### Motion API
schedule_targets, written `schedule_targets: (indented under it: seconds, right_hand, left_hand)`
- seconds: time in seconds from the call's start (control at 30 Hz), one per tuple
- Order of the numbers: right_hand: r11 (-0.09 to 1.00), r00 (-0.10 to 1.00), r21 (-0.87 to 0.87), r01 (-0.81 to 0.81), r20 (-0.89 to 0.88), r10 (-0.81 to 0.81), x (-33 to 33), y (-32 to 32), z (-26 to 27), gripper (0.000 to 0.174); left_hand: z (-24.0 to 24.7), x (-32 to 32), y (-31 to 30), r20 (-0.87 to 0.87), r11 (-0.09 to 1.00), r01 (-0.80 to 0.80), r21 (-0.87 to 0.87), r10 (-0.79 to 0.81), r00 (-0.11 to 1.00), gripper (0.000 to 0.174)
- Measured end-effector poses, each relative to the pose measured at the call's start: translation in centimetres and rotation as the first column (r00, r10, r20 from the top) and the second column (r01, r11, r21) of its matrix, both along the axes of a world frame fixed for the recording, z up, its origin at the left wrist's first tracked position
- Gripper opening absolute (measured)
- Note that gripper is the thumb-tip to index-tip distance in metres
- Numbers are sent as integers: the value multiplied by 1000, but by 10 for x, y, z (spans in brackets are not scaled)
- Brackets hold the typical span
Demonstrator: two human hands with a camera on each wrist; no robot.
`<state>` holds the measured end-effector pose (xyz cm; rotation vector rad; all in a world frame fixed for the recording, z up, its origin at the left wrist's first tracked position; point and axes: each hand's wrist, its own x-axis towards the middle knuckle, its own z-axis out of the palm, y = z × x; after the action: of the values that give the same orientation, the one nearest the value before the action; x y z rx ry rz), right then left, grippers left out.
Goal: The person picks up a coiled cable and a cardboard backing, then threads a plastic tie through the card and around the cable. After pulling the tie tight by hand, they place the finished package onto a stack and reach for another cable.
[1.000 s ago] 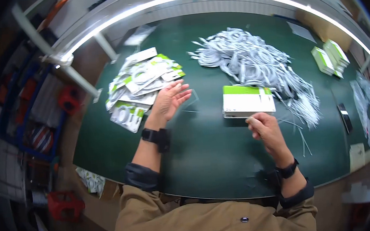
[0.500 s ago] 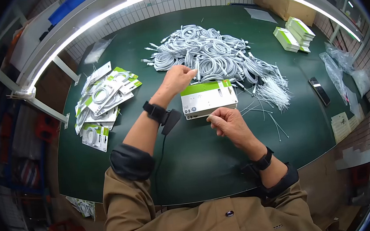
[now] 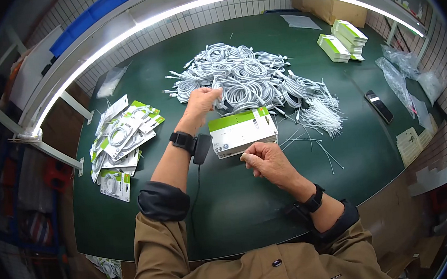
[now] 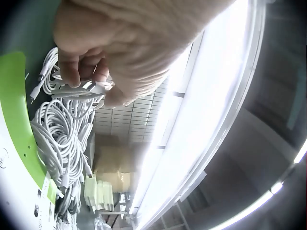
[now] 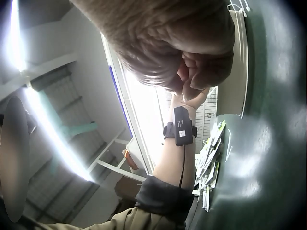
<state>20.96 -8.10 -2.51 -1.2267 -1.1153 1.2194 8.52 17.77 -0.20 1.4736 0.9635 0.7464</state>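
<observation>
At the near left edge of a heap of coiled white cables (image 3: 252,73), my left hand (image 3: 201,105) pinches a white cable. The left wrist view shows the fingers of that hand (image 4: 115,45) around a white cable piece above more coils (image 4: 62,139). A stack of white and green cards (image 3: 244,135) lies just in front of the heap. My right hand (image 3: 271,163) is at the stack's near edge, fingers curled and thumb against them. Nothing shows between the fingers of the right hand (image 5: 182,52) in the right wrist view.
Packed cables on cards (image 3: 122,137) form a pile at the left. Thin white ties (image 3: 323,115) lie right of the stack. Card stacks (image 3: 350,35), a phone (image 3: 379,107) and plastic bags (image 3: 395,79) are farther right. A light bar (image 3: 211,1) crosses above the table.
My left hand has moved from beside the carded pile to the cable heap, and its fingers have closed on a cable. My right hand stays by the card stack. The head view has shifted.
</observation>
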Motion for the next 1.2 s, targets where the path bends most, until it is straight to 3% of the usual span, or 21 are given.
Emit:
schedule_targets:
  seconds: [0.07,0.23,0.33,0.47,0.63,0.73,0.8,0.83,1.0,1.1,1.13,1.17,1.2]
  right_hand:
    - [1000,1000,3,-7,3,7,-1,0,-2,18]
    - [1000,1000,6,-15,13,15,-2,0,-4,17]
    - [1000,1000,-16,-24,17,24,-3,-1,-1,18]
    - [998,998,-21,-51,30,52,-6,-1,-3,18]
    - [994,994,27,-109,-6,109,-10,-3,-6,26]
    - [980,987,122,-155,-18,158,-12,-7,-2,47]
    - [965,978,225,-138,-126,169,-15,-8,-2,53]
    - [954,973,232,-189,-83,213,-14,-8,0,60]
    - [980,989,186,-73,-109,94,-8,-8,-6,50]
    - [975,992,224,2,-126,27,6,-9,-10,45]
    - [968,991,247,41,-132,-8,8,-9,-10,43]
    - [959,989,273,71,-144,-33,8,-7,-10,42]
    - [954,986,288,87,-162,-41,4,-7,-4,44]
  left_hand:
    - [9,-11,-5,219,994,22,-108,2,976,19]
    - [22,-40,-20,430,969,173,-174,-84,899,15]
    - [24,-47,-42,519,959,158,-233,-15,854,20]
    - [28,-51,-76,658,949,172,-263,46,751,29]
    - [21,-47,-116,793,952,266,-149,-45,607,26]
    - [6,-38,-144,796,964,258,-66,-106,597,24]
    - [4,-36,-162,716,979,179,-98,-56,696,24]
    - [4,-37,-170,696,975,183,-123,-46,716,23]
    - [-5,-34,-173,737,982,163,-95,-41,675,24]
    - [3,-36,-175,443,993,-53,101,3,897,19]
    - [7,-39,-174,313,907,-132,400,0,950,20]
    - [9,-41,-172,184,732,-155,664,41,982,21]
    - [10,-42,-171,69,491,-118,863,117,991,22]
